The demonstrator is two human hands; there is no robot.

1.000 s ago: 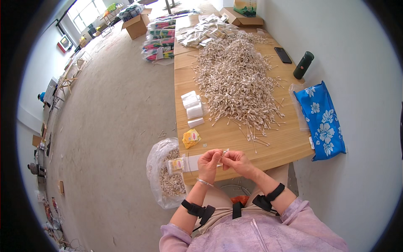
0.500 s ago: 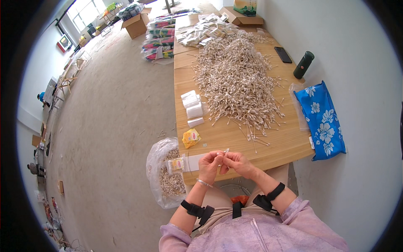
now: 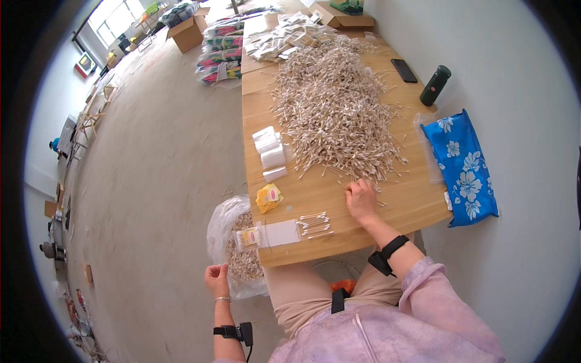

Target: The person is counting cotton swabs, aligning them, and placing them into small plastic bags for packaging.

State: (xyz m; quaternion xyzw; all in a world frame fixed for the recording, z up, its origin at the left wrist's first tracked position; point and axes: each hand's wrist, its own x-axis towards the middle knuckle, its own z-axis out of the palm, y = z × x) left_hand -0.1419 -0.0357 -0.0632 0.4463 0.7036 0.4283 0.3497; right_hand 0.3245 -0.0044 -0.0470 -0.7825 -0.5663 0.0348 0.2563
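Note:
My right hand (image 3: 362, 199) is at the near edge of a big heap of cotton swabs (image 3: 339, 109), fingers curled down among the loose ones; what they pinch is hidden. Off the table's left side, my left hand (image 3: 216, 280) is closed beside a clear plastic bag (image 3: 224, 224) of swabs, and its contents cannot be made out. A short row of cotton swabs (image 3: 315, 225) lies near the front edge. Left of it are a white card strip (image 3: 282, 233) and a clear packet of swabs (image 3: 247, 239) overhanging the table edge.
Yellow cards (image 3: 269, 197) and white packet stacks (image 3: 273, 158) line the table's left side. Filled packets (image 3: 287, 37) and an open carton (image 3: 342, 22) are at the far end. A phone (image 3: 403, 70), green bottle (image 3: 436, 85) and blue floral pouch (image 3: 465, 172) sit right, near the wall.
My hands were together over the card strip. They have parted: the right moved forward to the heap, the left moved left and back beside the bag. The row of swabs is now uncovered.

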